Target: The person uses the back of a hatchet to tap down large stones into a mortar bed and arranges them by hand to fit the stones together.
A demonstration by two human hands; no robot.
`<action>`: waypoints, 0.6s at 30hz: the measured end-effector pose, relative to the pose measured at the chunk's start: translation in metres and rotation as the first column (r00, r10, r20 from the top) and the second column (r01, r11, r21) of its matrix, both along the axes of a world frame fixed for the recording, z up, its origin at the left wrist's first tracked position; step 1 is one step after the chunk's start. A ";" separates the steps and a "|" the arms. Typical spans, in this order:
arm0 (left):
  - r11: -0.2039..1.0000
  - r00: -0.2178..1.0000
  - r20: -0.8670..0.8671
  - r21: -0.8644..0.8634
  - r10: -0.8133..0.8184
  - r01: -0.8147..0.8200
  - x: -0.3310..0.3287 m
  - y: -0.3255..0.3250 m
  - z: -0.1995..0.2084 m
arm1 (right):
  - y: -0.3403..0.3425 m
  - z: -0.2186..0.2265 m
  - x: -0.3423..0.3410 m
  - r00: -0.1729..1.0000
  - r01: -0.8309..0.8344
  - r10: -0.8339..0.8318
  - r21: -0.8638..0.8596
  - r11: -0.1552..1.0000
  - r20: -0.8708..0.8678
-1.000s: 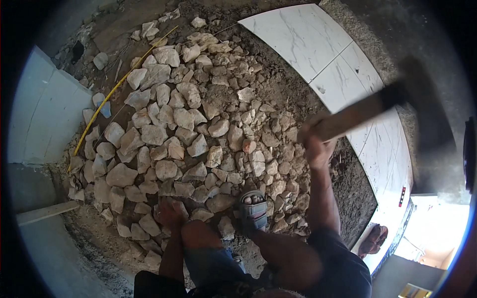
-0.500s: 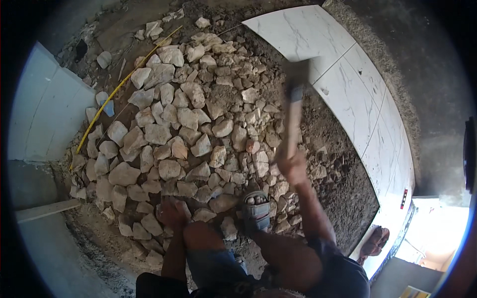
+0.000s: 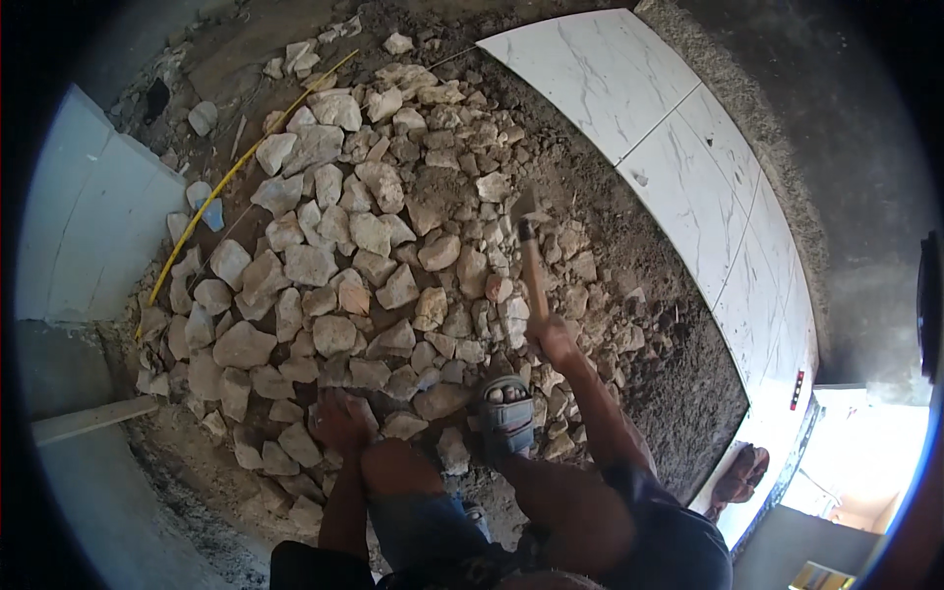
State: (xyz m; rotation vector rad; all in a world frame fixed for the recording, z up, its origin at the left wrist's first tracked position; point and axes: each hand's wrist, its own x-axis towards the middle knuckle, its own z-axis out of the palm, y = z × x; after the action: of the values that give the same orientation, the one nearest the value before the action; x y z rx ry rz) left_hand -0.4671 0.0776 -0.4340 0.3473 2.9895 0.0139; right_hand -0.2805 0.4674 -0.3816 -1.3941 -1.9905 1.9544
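Note:
My right hand (image 3: 554,340) is closed around the wooden handle of a hammer (image 3: 534,278). Its dark metal head is down among small broken stones (image 3: 497,234) on the right side of the heap and is hard to make out against the soil. Beside my left knee, my left hand (image 3: 343,423) rests on stones at the near side of the heap, fingers stretched forward over them. A pale stone (image 3: 369,412) shows at the edge of that hand. Between my hands, my sandalled foot (image 3: 507,418) stands on the stones.
Pale rubble stones (image 3: 311,265) spread across the ground ahead. A yellow hose or rod (image 3: 228,185) runs along their left edge. White marbled tiles (image 3: 678,187) curve along the right, with a brown crumpled item (image 3: 739,480) on them. A board (image 3: 93,420) lies at the left.
My right hand has swung the hammer down and slightly left, from raised over the tile edge to the small stones. My left hand stays in place.

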 end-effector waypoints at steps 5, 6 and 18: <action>0.995 0.995 -0.016 0.011 -0.098 0.098 -0.001 -0.006 -0.007 | 0.051 0.164 -0.058 0.866 0.243 0.074 0.547 0.801 -0.494; 0.996 0.997 0.002 0.015 -0.083 0.083 -0.003 -0.003 -0.010 | 0.063 0.195 -0.074 0.819 0.321 0.108 0.606 0.728 -0.564; 0.996 0.999 0.001 0.069 -0.051 0.051 -0.004 -0.017 -0.029 | 0.021 0.000 -0.088 0.945 0.317 -0.321 -0.404 0.858 0.059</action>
State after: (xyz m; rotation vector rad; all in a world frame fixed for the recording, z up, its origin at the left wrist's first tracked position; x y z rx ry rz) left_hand -0.4709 0.0611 -0.4631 0.4305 2.9812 0.1130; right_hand -0.3687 0.4885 -0.3815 -1.6568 -1.2691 2.2816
